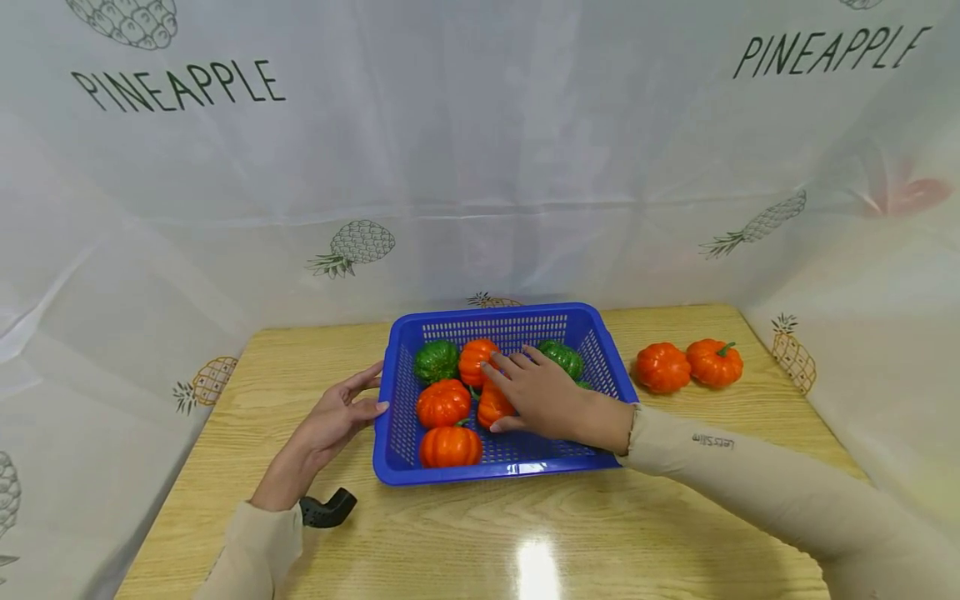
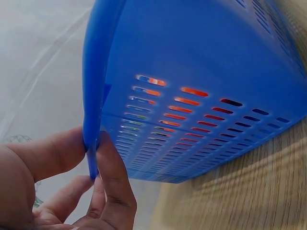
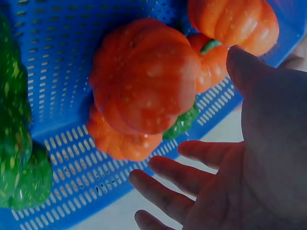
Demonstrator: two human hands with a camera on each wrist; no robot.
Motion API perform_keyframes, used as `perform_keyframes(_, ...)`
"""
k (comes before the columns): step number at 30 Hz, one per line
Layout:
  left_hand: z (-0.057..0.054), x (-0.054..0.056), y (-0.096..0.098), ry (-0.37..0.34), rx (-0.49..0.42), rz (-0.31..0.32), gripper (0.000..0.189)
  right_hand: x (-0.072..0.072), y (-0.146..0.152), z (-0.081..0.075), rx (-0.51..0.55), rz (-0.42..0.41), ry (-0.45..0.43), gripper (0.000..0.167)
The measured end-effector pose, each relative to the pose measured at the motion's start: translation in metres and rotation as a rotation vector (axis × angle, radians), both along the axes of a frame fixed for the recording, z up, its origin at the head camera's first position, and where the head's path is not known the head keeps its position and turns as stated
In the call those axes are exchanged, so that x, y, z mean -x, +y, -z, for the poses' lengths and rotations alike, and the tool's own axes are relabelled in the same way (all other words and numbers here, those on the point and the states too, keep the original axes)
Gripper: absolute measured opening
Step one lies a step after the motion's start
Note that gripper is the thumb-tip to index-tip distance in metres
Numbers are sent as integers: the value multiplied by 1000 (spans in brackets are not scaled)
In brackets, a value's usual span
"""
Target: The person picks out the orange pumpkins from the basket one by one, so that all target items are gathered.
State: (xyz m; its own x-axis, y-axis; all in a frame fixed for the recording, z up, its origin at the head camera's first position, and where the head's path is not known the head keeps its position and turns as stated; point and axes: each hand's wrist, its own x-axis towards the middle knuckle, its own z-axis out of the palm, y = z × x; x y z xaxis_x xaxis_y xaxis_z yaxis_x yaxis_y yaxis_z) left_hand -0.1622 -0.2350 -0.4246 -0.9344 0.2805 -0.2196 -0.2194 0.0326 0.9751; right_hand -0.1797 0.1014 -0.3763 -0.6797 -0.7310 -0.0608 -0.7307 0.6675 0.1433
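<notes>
A blue plastic basket (image 1: 450, 477) with slotted walls holds several small ribbed pumpkins. My left hand (image 1: 336, 422) pinches the basket's left rim between thumb and fingers, as the left wrist view also shows. Over the middle of the basket my right hand (image 1: 546, 402) is spread, palm down, partly covering an orange pumpkin (image 1: 493, 407). Its fingers look extended and apart in the right wrist view, close to a large orange pumpkin (image 3: 146, 76). Other orange pumpkins (image 1: 444, 404) and a green pumpkin (image 1: 437, 361) lie on the left side. Another green pumpkin (image 1: 561, 358) sits beyond the right hand.
Two orange pumpkins (image 1: 663, 367) stand side by side on the wooden table (image 1: 615, 533), right of the basket. A black angled object (image 1: 328, 509) lies by the left wrist. A white pineapple-print curtain (image 1: 480, 150) hangs behind and at both sides.
</notes>
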Motion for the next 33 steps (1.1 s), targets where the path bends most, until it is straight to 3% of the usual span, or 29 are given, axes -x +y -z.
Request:
perform_keyframes(6,-1,0,0,-6,11,-15,76,-1,-4,5,-52,-26,57,79)
perform_keyframes(19,-6,1,3,-20,68,-50,67,3,-7,14,-47,-30,168,64)
perform_keyframes(33,-10,5,2,-42,92,-57,67,8,-2,10,-130,104,43,77)
